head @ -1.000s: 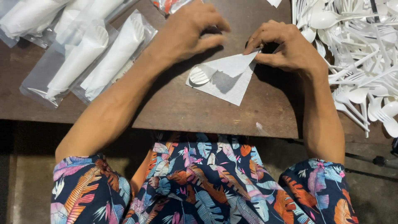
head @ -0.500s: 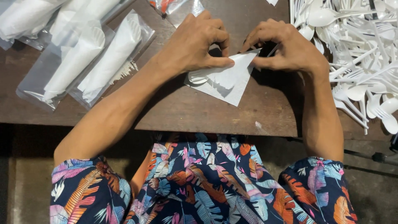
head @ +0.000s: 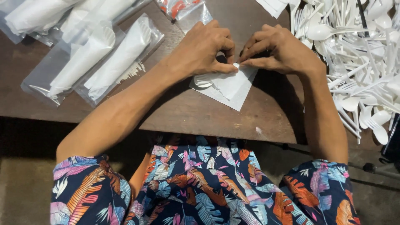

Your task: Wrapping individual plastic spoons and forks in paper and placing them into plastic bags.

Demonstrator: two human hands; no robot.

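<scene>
- Nearest the camera: lap in a feather-print dress [head: 200, 187], below the near edge of the wooden table [head: 183, 121].
- White napkin [head: 227, 85] lies on the table, mid-width, a short way in from the near edge. One corner is folded up over a white plastic spoon [head: 203, 80]; the spoon bowl shows at the napkin's left side.
- Left hand [head: 202, 48]: thumb and forefinger closed on the napkin's upper fold, other fingers curled.
- Right hand [head: 279, 50]: fingertips pinched on the same fold, touching the left fingertips.
- Change from a second ago: both hands were flat and apart on the napkin; now they meet at the top edge and the fold is tighter over the spoon. Judgement: wrapping is under way, not finished, since the lower flap lies open.
- Left far corner: clear bags with wrapped rolls [head: 104, 62].
- Right edge: loose pile of white spoons and forks [head: 362, 54].
- Far edge, centre: small sachets [head: 183, 8].
</scene>
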